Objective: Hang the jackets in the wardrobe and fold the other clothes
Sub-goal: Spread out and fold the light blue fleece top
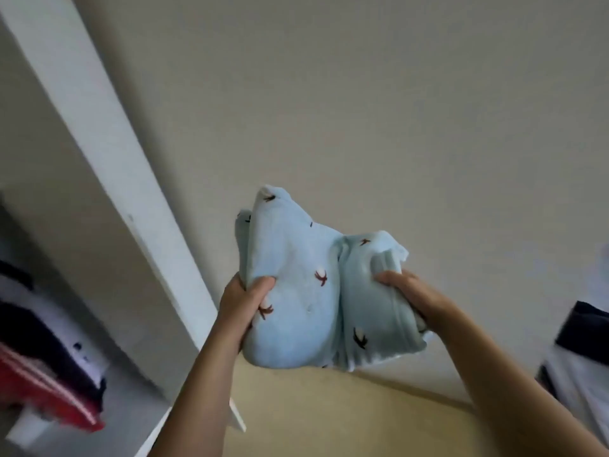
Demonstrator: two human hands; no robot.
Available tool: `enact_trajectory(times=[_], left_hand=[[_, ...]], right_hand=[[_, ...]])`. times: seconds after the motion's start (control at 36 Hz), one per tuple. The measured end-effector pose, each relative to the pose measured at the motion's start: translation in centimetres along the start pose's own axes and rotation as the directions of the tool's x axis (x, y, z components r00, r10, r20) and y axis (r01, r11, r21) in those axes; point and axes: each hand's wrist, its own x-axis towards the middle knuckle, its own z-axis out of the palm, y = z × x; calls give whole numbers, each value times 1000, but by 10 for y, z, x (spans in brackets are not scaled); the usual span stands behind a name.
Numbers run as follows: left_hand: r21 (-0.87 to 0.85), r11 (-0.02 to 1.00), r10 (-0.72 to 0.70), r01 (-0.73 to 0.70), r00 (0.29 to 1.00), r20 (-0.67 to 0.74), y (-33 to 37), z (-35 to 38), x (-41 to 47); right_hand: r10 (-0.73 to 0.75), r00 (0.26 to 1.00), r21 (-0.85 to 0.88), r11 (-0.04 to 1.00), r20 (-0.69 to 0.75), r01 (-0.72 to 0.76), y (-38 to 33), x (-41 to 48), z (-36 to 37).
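A folded light-blue garment [296, 285] with small dark and red prints is held up in the air in front of a beige wall. My left hand [242, 305] grips its left edge, thumb on the front. My right hand [412, 300] grips its right side, fingers curled into the folds. The open wardrobe [108, 153] stands to the left, its white side panel running diagonally through the view.
On a wardrobe shelf at lower left lies a stack of folded clothes [46, 367], red with white stripes, black and white. Dark and white clothing [583, 344] lies at the right edge. A yellowish floor [329, 413] shows below the garment.
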Motion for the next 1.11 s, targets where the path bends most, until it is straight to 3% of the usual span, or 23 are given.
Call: enact_trajectory(times=[0.17,0.42,0.53,0.83,1.0,1.11], left_hand=[[-29,992,102,-120,931,-351,20,-182,-2],[-39,977,139,-211,762,-632,35,-380,-27],[-11,974,151,-226,683,-715,47,-445,-16],[209,911,365,-355,463,-808,128,-612,89],[210,895,372,-392,400,-838,156,-700,150],[109,918,267,-382,390,-881,157,-755,184]], right_hand=[[-154,938,36,988,309,150,-64,37,192],[-259,712,44,951,653,305,-139,63,429],[-295,632,103,941,717,322,-165,79,517],[-409,428,307,907,806,289,-282,169,732],[-331,426,210,929,842,306,-346,220,836],[-259,435,147,950,863,275,-366,243,898]])
